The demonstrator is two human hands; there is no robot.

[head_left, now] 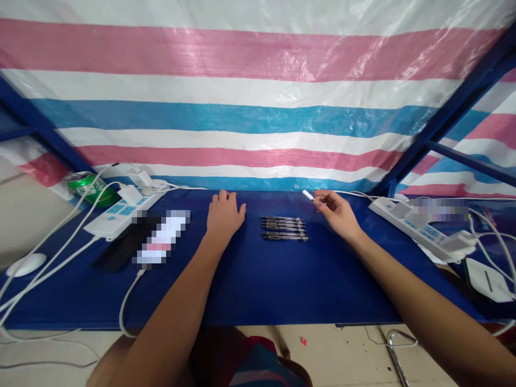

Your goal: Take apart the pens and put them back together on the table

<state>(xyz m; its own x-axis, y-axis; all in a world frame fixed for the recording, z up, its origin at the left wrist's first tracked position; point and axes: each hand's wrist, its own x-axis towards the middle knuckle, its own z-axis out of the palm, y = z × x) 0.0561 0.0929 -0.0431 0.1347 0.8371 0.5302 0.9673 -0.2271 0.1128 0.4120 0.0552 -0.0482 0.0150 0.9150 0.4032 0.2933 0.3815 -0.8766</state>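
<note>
Between the thumb and fingers of my right hand (336, 211) is a short white stick-shaped thing (307, 195). It points up and to the left, and its other end is hidden by the fingers, so I cannot tell its kind. My left hand (226, 214) rests palm down on the blue tabletop (258, 290), thumb held apart, with nothing in it. Between the two hands several dark, clear-barrelled pens (284, 228) lie side by side in a row, their tips and clips pointing sideways. Neither hand touches them.
At left, a white power strip (121, 212) with plugs and cables stands beside a green can (92, 188), a phone (163, 239) on a cable and a white mouse (27, 265). Another power strip (423, 228) lies at right. Striped sheeting (258, 118) hangs behind.
</note>
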